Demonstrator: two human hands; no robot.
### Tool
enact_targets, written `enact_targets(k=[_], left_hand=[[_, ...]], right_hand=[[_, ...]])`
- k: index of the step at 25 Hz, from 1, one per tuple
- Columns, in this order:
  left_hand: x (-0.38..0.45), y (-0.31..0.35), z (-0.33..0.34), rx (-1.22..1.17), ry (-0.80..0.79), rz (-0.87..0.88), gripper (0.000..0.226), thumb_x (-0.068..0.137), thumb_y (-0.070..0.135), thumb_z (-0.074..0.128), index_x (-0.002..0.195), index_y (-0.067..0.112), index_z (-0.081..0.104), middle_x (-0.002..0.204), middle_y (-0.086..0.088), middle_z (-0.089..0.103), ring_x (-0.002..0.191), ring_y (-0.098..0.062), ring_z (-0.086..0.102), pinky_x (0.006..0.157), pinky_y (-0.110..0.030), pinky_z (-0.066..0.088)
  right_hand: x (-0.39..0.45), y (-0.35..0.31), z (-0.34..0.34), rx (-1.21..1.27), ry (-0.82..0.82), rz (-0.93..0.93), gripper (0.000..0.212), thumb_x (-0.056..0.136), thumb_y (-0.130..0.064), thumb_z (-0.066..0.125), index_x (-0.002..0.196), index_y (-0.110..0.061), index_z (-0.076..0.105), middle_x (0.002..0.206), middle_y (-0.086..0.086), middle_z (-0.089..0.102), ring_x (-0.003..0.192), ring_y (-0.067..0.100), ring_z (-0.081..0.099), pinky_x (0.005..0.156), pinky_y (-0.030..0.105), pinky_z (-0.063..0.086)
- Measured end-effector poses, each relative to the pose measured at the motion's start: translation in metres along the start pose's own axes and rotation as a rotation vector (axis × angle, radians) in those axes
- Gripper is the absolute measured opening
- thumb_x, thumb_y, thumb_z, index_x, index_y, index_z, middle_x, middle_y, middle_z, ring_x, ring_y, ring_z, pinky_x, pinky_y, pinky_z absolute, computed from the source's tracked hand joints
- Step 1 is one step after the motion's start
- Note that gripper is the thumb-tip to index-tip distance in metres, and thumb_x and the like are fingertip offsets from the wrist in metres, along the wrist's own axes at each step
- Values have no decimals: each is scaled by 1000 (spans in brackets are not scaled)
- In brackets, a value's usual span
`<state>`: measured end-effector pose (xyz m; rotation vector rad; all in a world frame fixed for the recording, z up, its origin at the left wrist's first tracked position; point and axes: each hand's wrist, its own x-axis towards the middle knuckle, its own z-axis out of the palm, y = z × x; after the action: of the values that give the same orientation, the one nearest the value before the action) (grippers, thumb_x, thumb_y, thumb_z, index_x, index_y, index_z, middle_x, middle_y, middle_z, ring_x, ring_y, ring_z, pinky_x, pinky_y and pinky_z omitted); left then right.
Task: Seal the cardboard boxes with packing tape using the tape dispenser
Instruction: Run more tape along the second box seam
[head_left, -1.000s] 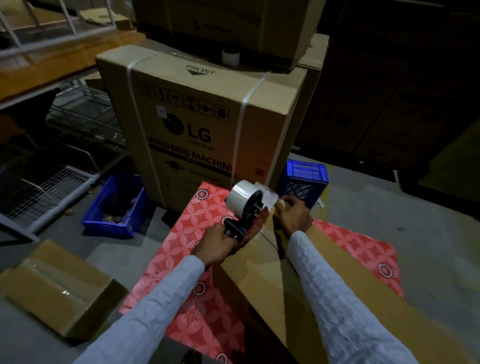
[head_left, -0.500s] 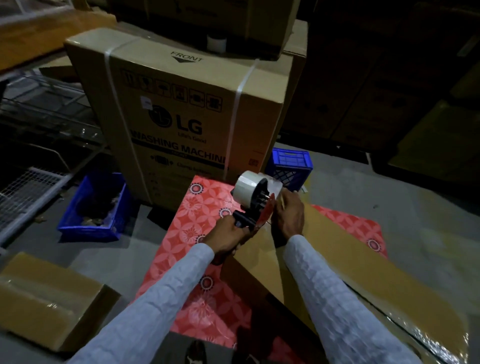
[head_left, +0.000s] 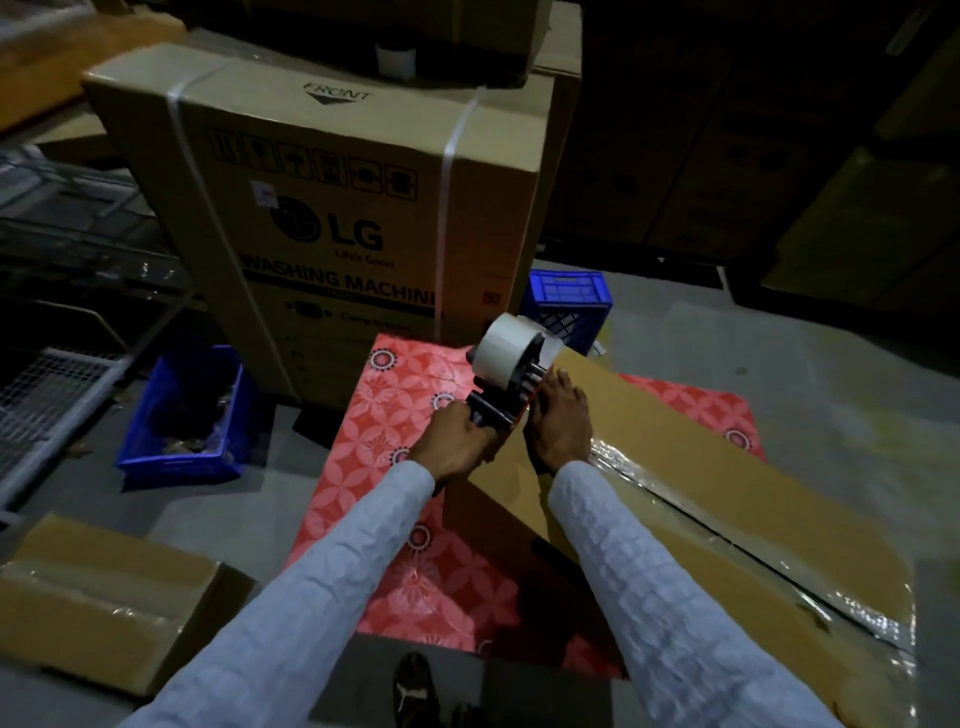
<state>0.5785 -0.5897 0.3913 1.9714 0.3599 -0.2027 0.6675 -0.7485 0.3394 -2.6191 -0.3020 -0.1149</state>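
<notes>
Left hand (head_left: 457, 441) gripped the black-handled tape dispenser with its white roll (head_left: 511, 371) at the long brown cardboard box's (head_left: 701, 467) far end; right hand (head_left: 558, 421) lay flat beside it. I figured pressing the flap down while pulling straight along the seam was key.

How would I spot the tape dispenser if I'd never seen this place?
Find the big washing machine box; in front lies a long cardboard box on a red floral mat. At its far end the left hand holds the tape dispenser, the only thing carrying a white roll.
</notes>
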Motion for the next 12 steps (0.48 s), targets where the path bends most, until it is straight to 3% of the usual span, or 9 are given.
enact_targets(k=[2,5,12], left_hand=[[-7,-7,-2,60,10,-1,14,85,11,63,76,0,64,68,-14,70,51,-26,58,47,-28,42],[-23,-25,-2,108,52,3,22,82,20,65,67,13,49,59,-6,51,51,-19,43,51,-34,35],[-60,-49,-16,70,39,-3,21,74,26,62,72,8,51,59,-4,46,52,-18,38,55,-38,33]], right_hand=[[0,-2,-4,19,15,3,44,110,-21,36,150,-10,49,161,8,41,155,25,26,126,44,18],[-4,1,-3,39,19,-2,44,109,-20,36,150,-12,48,162,9,40,153,28,27,126,46,19],[-1,0,-3,-103,-93,5,53,109,-21,33,161,-29,28,169,-5,22,158,19,14,127,47,9]])
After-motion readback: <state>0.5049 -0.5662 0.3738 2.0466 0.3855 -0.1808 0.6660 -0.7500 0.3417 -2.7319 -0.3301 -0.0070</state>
